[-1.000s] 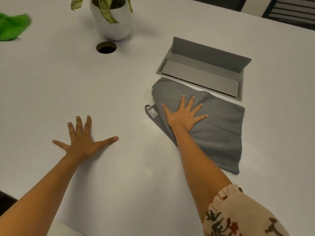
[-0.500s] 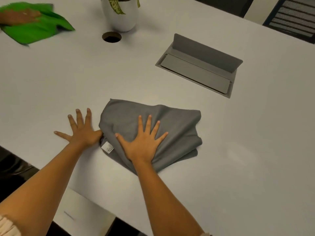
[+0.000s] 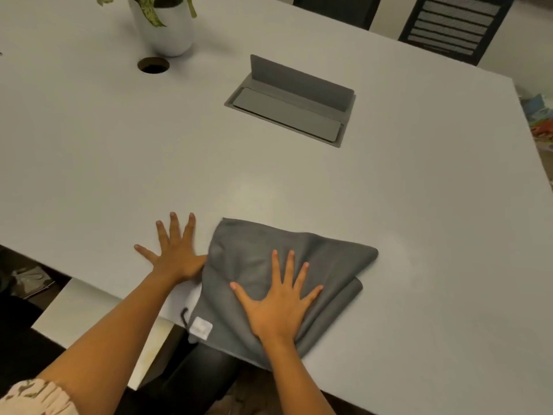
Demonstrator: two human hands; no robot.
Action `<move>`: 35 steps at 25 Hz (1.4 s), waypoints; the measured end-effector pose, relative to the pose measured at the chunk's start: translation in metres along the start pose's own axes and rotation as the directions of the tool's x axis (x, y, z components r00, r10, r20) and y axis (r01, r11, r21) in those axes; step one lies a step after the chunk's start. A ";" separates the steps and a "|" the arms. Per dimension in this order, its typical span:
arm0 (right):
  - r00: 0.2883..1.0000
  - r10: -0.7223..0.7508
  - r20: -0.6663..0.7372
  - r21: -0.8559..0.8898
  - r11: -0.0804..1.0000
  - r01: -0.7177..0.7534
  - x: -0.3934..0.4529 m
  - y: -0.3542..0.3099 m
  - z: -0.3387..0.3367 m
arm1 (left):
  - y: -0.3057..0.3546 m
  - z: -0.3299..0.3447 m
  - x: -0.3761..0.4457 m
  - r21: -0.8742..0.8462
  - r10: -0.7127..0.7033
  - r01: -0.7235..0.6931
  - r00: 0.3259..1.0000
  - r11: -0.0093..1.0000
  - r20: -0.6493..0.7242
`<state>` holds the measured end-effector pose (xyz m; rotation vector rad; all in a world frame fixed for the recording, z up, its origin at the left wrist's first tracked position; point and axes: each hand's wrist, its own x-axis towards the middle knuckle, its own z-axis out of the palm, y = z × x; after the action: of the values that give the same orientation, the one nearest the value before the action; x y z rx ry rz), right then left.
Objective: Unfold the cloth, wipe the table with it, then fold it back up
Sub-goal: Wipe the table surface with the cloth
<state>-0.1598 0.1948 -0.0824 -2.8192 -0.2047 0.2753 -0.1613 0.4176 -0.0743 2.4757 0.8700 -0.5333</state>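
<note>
A grey cloth (image 3: 248, 259) with a white label lies rumpled at the near edge of the white table (image 3: 119, 151), its near corner hanging over the edge. My right hand (image 3: 278, 304) presses flat on the cloth, fingers spread. My left hand (image 3: 175, 253) lies flat on the bare table just left of the cloth, its thumb side touching the cloth's left edge.
A grey open cable-box lid (image 3: 290, 97) sits in the table beyond the cloth. A white plant pot (image 3: 167, 28) and a round cable hole (image 3: 153, 65) are at the far left. Chairs (image 3: 454, 25) stand past the far edge.
My right hand has dragged the cloth from beside the cable box toward me to the table's near edge. The cloth bunched up and now overhangs the edge. My left hand stayed flat.
</note>
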 end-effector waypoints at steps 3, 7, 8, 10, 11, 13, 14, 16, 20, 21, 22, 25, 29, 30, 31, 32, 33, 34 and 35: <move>0.988 0.154 -0.031 -0.016 0.988 -0.154 -0.002 0.062 -0.021 | 0.034 0.010 -0.009 0.054 0.093 -0.096 0.994 0.994 0.057; 0.938 0.339 -0.073 -0.018 0.940 -0.341 0.012 0.140 -0.048 | 0.078 0.020 -0.006 0.086 0.201 -0.210 0.974 0.974 0.101; 0.921 0.381 -0.079 -0.014 0.924 -0.383 0.017 0.160 -0.054 | 0.089 0.023 -0.004 0.095 0.221 -0.231 0.969 0.968 0.107; 0.879 0.468 -0.093 0.007 0.883 -0.469 0.027 0.196 -0.068 | 0.105 0.026 0.002 0.102 0.235 -0.246 0.966 0.964 0.109; 0.851 0.516 -0.101 0.024 0.856 -0.516 0.033 0.212 -0.074 | 0.111 0.026 0.007 0.107 0.236 -0.248 0.966 0.963 0.106; 0.788 0.605 -0.111 0.064 0.796 -0.602 0.049 0.241 -0.088 | 0.115 0.023 0.020 0.127 0.241 -0.251 0.966 0.960 0.092; 0.758 0.643 -0.112 0.084 0.766 -0.637 0.059 0.253 -0.095 | 0.114 0.019 0.028 0.139 0.249 -0.258 0.965 0.956 0.082; 0.696 0.710 -0.109 0.123 0.705 -0.699 0.081 0.269 -0.107 | 0.110 0.010 0.047 0.163 0.268 -0.276 0.961 0.947 0.066; 0.585 0.808 -0.071 0.175 0.587 -0.790 0.141 0.261 -0.119 | 0.089 -0.016 0.091 0.166 0.256 -0.254 0.967 0.953 0.008; 0.582 0.811 -0.065 0.178 0.583 -0.793 0.157 0.252 -0.121 | 0.083 -0.023 0.100 0.169 0.251 -0.247 0.968 0.954 -0.008; 0.596 0.801 -0.056 0.175 0.595 -0.784 0.176 0.237 -0.118 | 0.074 -0.032 0.112 0.171 0.244 -0.237 0.970 0.956 -0.020; 0.683 0.728 -0.065 0.158 0.683 -0.713 0.234 0.176 -0.102 | 0.047 -0.057 0.139 0.180 0.214 -0.203 0.976 0.962 -0.040; 0.826 0.558 -0.082 0.048 0.830 -0.556 0.301 0.064 -0.061 | 0.006 -0.084 0.159 0.154 0.149 -0.136 0.986 0.979 -0.073; 0.859 0.506 -0.083 0.032 0.862 -0.505 0.311 0.032 -0.050 | -0.006 -0.091 0.161 0.146 0.125 -0.113 0.989 0.983 -0.081; 0.888 0.453 -0.082 0.024 0.891 -0.453 0.319 0.002 -0.040 | -0.018 -0.096 0.162 0.143 0.103 -0.090 0.991 0.986 -0.087; 0.913 0.400 -0.082 0.017 0.916 -0.400 0.325 -0.030 -0.028 | -0.031 -0.101 0.163 0.138 0.081 -0.068 0.992 0.988 -0.093; 0.933 0.350 -0.085 0.010 0.937 -0.350 0.327 -0.059 -0.018 | -0.041 -0.105 0.163 0.132 0.067 -0.054 0.993 0.990 -0.098; 0.949 0.302 -0.089 -0.002 0.953 -0.303 0.327 -0.086 -0.008 | -0.050 -0.108 0.161 0.122 0.061 -0.049 0.993 0.991 -0.097; 0.963 0.254 -0.088 -0.016 0.966 -0.257 0.324 -0.112 0.001 | -0.058 -0.111 0.160 0.112 0.061 -0.051 0.994 0.992 -0.090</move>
<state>0.1424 0.3554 -0.1027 -2.8758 0.1780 0.2079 -0.0607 0.5943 -0.0795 2.6347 0.8245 -0.4604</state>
